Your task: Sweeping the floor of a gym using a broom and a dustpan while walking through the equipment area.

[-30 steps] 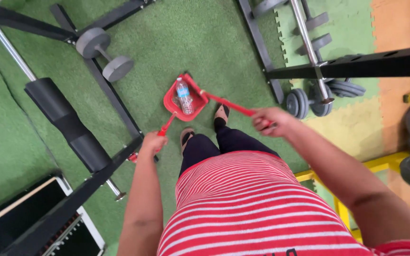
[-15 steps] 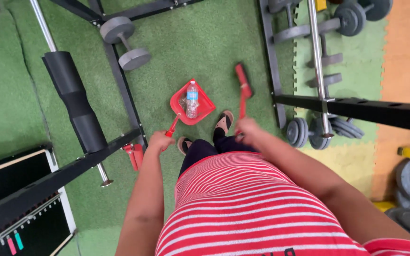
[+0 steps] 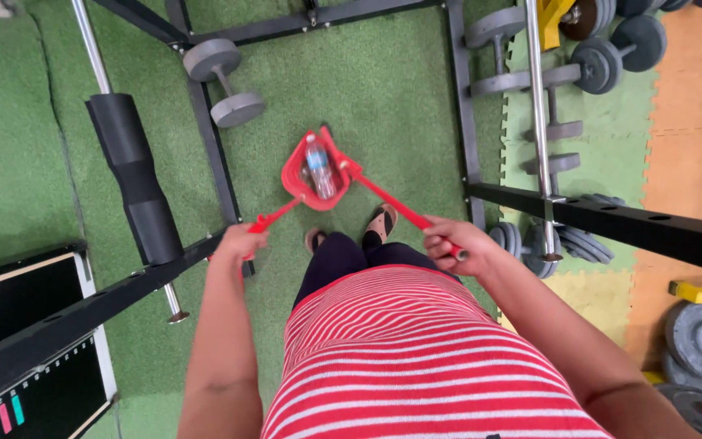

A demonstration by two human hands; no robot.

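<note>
Red dustpan (image 3: pixel 306 175) with bottle (image 3: pixel 317 167) held by left hand (image 3: pixel 240 241), red brush (image 3: pixel 383 199) gripped by right hand (image 3: pixel 447 238), brush head at dustpan's right edge

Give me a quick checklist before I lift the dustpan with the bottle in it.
1. Left hand closed on the red dustpan handle: ok.
2. Right hand closed on the red brush handle: ok.
3. Plastic bottle lying inside the red dustpan: ok.
4. Brush head against the dustpan's right rim: ok.
5. Feet behind the dustpan, not touching it: ok.
6. Bottle cap shut: cannot tell.
</note>
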